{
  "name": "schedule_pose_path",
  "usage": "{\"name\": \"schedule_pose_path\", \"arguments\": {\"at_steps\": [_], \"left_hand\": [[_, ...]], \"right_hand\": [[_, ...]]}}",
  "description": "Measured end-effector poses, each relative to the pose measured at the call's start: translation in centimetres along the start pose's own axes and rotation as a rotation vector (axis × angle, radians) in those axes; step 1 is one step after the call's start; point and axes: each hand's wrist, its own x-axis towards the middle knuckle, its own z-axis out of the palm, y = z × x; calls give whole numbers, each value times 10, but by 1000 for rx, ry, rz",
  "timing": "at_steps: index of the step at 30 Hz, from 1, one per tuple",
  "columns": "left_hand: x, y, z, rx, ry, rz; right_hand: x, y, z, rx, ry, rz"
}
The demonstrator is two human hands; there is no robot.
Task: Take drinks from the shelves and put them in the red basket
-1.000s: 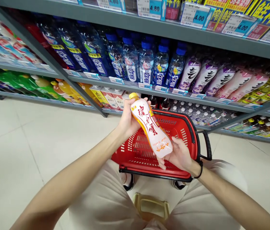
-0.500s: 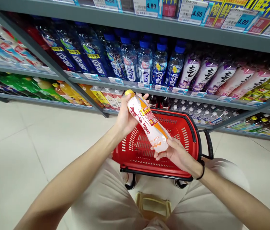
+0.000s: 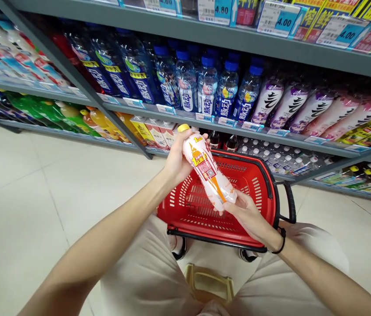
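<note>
Holding a yellow-capped plastic drink bottle (image 3: 205,164) in two hands, over a red shopping basket (image 3: 192,224)
Left hand (image 3: 177,160) wrapped closed round the neck end; bottle slants down rightward; right hand (image 3: 246,215) closed lightly at the base, thumb on top; smooth curved plastic might slip base-first if the left slackens, probably dropping into the basket

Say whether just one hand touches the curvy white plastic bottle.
No, the left hand grips the bottle near its yellow cap while the right hand holds its other end.
</note>
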Motion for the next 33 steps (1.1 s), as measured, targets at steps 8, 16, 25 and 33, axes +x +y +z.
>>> {"name": "schedule_pose_path", "arguments": {"at_steps": [8,16,25,33], "left_hand": [[1,-2,-1,33,81,-66],[-6,-4,3,20,72,43],[-12,-1,5,19,57,28],[-10,-3,8,62,11,67]], "right_hand": [[1,10,-6,-382,228,-272],[-2,4,-17,-822,250,-405],[3,4,-5,-110,-300,75],[-4,8,-4,-354,-54,-101]]}}
